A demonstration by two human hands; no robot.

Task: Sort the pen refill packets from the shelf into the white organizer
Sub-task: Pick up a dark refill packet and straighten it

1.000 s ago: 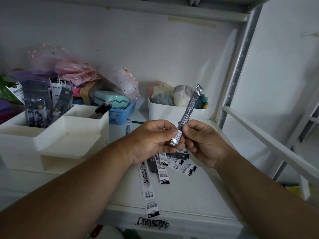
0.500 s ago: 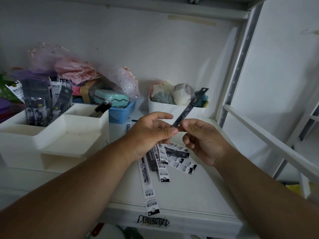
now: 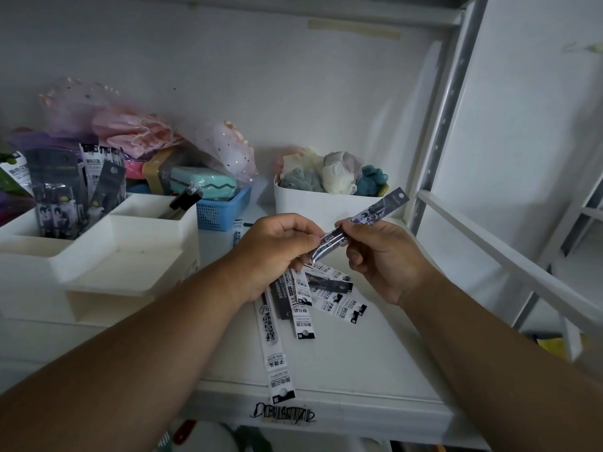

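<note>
A long dark refill packet (image 3: 375,212) is held above the shelf, slanting up to the right. My right hand (image 3: 381,256) pinches it near its middle, and my left hand (image 3: 277,252) pinches its lower end. Under both hands several black-and-white refill packets (image 3: 326,296) lie loose on the white shelf (image 3: 359,360); one long packet (image 3: 272,347) reaches the front edge. The white organizer (image 3: 130,256) stands at the left, with several packets (image 3: 65,194) upright in its back left compartment.
A blue basket (image 3: 222,210) with a mint case and pink gauze bags sits behind the organizer. A white tub (image 3: 326,207) of soft fabric items stands at the back. A metal upright (image 3: 440,125) and white rail (image 3: 509,262) bound the right side.
The held packet has tipped from nearly upright to a lower slant toward the right. My left hand has closed on its lower end again after loosening.
</note>
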